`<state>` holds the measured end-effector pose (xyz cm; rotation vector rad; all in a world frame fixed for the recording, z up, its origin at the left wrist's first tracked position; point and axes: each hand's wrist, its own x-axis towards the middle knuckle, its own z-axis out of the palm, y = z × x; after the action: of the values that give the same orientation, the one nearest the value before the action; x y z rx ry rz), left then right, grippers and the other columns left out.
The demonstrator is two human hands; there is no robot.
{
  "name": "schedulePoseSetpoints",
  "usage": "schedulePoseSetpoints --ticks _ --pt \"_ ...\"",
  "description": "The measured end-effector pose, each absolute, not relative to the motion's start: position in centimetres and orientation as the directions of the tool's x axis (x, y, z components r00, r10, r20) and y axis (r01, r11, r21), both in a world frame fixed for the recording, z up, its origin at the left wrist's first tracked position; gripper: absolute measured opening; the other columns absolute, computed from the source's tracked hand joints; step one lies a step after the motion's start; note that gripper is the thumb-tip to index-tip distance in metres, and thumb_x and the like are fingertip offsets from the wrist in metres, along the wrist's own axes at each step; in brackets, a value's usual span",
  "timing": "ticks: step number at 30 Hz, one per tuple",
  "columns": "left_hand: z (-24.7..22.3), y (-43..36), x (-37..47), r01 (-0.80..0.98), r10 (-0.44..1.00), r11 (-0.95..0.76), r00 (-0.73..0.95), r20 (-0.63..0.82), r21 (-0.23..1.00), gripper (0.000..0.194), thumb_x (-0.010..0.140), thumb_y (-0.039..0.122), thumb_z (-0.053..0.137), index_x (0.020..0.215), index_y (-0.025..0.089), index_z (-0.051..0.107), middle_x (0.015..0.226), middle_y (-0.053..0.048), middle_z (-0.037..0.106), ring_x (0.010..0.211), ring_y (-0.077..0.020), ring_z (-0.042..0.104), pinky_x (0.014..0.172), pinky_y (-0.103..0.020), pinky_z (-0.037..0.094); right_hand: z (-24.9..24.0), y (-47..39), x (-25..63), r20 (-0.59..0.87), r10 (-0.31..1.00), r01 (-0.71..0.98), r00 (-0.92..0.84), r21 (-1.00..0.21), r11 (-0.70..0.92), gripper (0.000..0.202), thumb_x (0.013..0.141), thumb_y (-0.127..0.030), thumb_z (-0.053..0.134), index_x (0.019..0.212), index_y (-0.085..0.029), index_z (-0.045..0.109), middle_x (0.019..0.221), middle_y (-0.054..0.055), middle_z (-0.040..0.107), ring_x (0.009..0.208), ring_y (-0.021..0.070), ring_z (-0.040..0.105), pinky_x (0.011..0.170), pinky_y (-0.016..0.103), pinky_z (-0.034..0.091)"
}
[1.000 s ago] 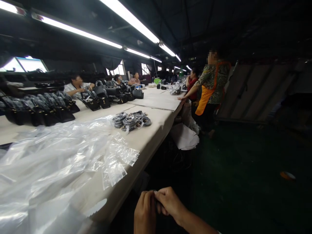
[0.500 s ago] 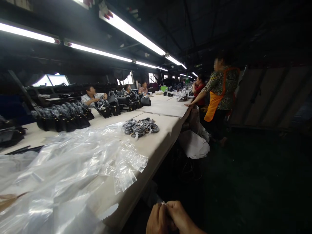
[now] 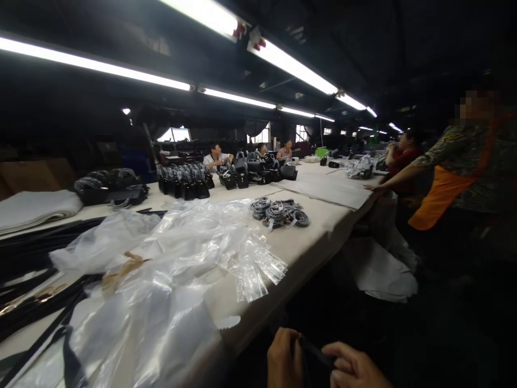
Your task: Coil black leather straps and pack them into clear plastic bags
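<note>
At the bottom edge my left hand (image 3: 284, 358) is closed with bent fingers on one end of a dark strip (image 3: 316, 351). My right hand (image 3: 354, 367), also closed, pinches the strip's other end, a short way to the right. The strip looks like a narrow strap, but shadow hides its detail. Both hands are in front of the table's edge. Nearest to them on the table (image 3: 258, 318) lies a spread of clear plastic bags (image 3: 169, 280). Beyond these sits a bunch of coiled dark straps (image 3: 278, 213) with pale wrapping.
Black straps (image 3: 44, 242) and a folded white stack (image 3: 38, 207) lie at the left. Black handbags (image 3: 186, 183) stand farther back. A co-worker in an orange apron (image 3: 436, 199) leans a hand on sheets (image 3: 327, 188) at the right. Other people sit along the table.
The view has swung left, bringing in more of the table's left side. My hands, close together before, are now apart with the dark strip visible between them.
</note>
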<state>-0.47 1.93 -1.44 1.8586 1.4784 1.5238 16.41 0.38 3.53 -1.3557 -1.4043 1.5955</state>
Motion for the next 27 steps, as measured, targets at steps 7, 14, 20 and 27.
schedulePoseSetpoints --ticks 7,14,20,27 --pt "8.1 4.6 -0.8 0.193 0.976 -0.172 -0.097 0.193 0.966 0.021 0.080 0.030 0.057 0.079 0.014 0.072 0.064 -0.004 0.069 0.060 -0.0167 0.064 0.057 -0.026 0.050 11.3 4.4 16.1 -0.117 0.955 -0.053 -0.271 -0.989 -0.136 0.039 0.076 -0.035 0.070 0.102 -0.016 0.048 0.072 0.003 0.069 0.053 0.0111 0.060 0.048 0.020 0.043" --pt "7.9 9.3 -4.8 0.250 0.973 -0.054 -0.203 0.107 0.967 0.028 0.073 0.037 0.066 0.085 0.013 0.073 0.067 -0.003 0.069 0.063 -0.0165 0.061 0.062 -0.026 0.047 19.5 0.7 21.8 -0.038 0.941 -0.003 -0.337 -0.999 -0.042 0.050 0.072 -0.019 0.077 0.118 -0.009 0.061 0.072 0.003 0.070 0.045 0.0100 0.058 0.044 0.020 0.045" --pt "8.1 5.9 -1.1 0.285 0.993 -0.058 -0.079 0.084 0.957 0.026 0.075 0.037 0.066 0.086 0.015 0.074 0.068 -0.002 0.069 0.061 -0.0144 0.060 0.059 -0.024 0.045 20.3 1.5 21.8 0.094 0.978 0.217 -0.186 -0.967 0.134 0.022 0.078 -0.016 0.071 0.094 -0.002 0.069 0.057 0.002 0.066 0.036 0.0020 0.043 0.036 0.012 0.028" --pt "11.2 5.0 1.4 -0.062 0.996 -0.049 0.077 0.054 0.997 0.028 0.072 0.038 0.074 0.083 0.012 0.072 0.063 0.000 0.065 0.056 -0.0092 0.055 0.054 -0.020 0.042 16.3 5.3 18.9 -0.075 0.908 0.213 -0.412 -0.977 0.016 0.024 0.079 -0.023 0.072 0.094 -0.008 0.061 0.063 0.000 0.067 0.044 0.0062 0.054 0.040 0.013 0.038"
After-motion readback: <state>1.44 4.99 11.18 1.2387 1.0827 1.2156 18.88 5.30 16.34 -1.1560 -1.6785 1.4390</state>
